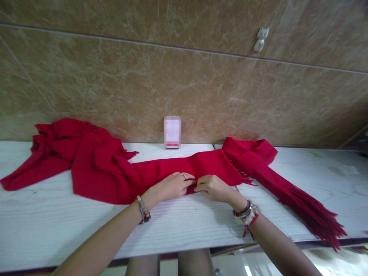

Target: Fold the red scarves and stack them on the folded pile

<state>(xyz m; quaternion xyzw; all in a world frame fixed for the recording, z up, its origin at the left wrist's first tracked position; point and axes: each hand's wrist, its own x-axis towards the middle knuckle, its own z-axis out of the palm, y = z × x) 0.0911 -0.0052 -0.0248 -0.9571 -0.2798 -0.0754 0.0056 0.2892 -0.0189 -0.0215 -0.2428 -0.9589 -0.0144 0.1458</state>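
A red fringed scarf point(209, 161) lies lengthwise along the white table, its middle stretch flattened into a band. My left hand point(175, 184) rests on the near edge of that band, fingers bent down and closed on the cloth; its thumb is mostly hidden. Close beside it, my right hand point(215, 188) pinches the same edge with curled fingers. Leftward the red cloth point(94, 161) rises into a loose, crumpled heap. At the right, a folded red length point(250, 151) leads to a long fringe point(313, 214) reaching the front edge. Whether all this is one piece I cannot tell.
A phone-like device point(172, 132) with a blurred light screen leans upright against the brown tiled wall point(129, 88). A white cat-shaped hook point(261, 39) is fixed higher on the wall. The white wood-grain table point(172, 230) ends just before my legs.
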